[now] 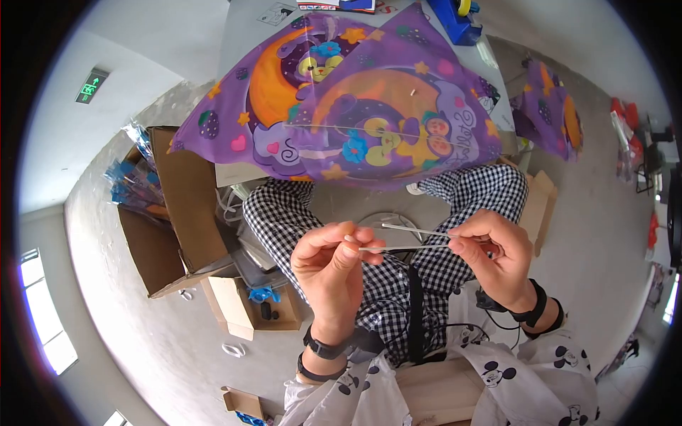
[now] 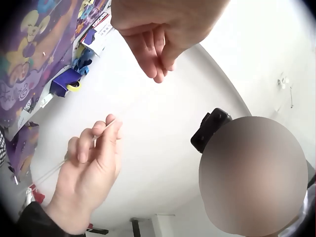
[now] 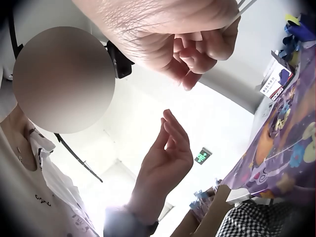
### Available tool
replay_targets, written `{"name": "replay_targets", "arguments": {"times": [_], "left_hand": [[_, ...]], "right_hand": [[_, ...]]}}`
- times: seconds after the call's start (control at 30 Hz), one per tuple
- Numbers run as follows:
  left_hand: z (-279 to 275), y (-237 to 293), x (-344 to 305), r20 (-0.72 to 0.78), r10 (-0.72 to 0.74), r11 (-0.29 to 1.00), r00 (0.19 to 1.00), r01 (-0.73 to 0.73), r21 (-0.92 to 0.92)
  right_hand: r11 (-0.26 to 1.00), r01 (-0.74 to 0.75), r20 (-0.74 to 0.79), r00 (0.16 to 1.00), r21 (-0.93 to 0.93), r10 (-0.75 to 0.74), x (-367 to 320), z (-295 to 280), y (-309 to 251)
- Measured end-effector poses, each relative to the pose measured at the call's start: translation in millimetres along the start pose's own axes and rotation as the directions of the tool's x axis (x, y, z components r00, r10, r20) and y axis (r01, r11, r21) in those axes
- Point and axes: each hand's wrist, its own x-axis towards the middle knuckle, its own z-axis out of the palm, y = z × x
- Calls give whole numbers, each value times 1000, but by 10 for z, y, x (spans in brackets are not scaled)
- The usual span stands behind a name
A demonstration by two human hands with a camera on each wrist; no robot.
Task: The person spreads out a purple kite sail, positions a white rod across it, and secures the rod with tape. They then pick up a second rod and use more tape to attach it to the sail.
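Two thin whitish rods run between the hands in the head view. My right hand (image 1: 497, 248) pinches both between thumb and fingers; the upper rod (image 1: 412, 228) has its left end free in the air. The lower rod (image 1: 405, 248) reaches to the fingertips of my left hand (image 1: 330, 273), whose thumb and index finger are pinched together at its end. In the left wrist view a rod (image 2: 49, 173) sticks out past the right hand. Beyond both hands, a purple triangular kite-like sheet (image 1: 284, 135) printed with bears, moons and stars lies over the table.
A blue tape dispenser (image 1: 455, 21) stands at the table's far right. On the left are an open cardboard box (image 1: 188, 199) with plastic-wrapped things and a smaller box (image 1: 234, 302) on the floor. Another purple printed sheet (image 1: 554, 106) hangs at the right. Checked trouser legs (image 1: 490, 192) lie below the hands.
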Motion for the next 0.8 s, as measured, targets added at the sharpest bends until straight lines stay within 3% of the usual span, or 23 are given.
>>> {"name": "replay_targets", "arguments": {"times": [0.5, 0.8], "left_hand": [[9, -28, 17, 68, 51, 993, 996, -58, 105], [12, -37, 29, 60, 125, 935, 990, -138, 326]], "right_hand": [[980, 136, -50, 988, -149, -145, -15, 2, 63], [896, 301, -7, 947, -326, -320, 44, -44, -24]]}}
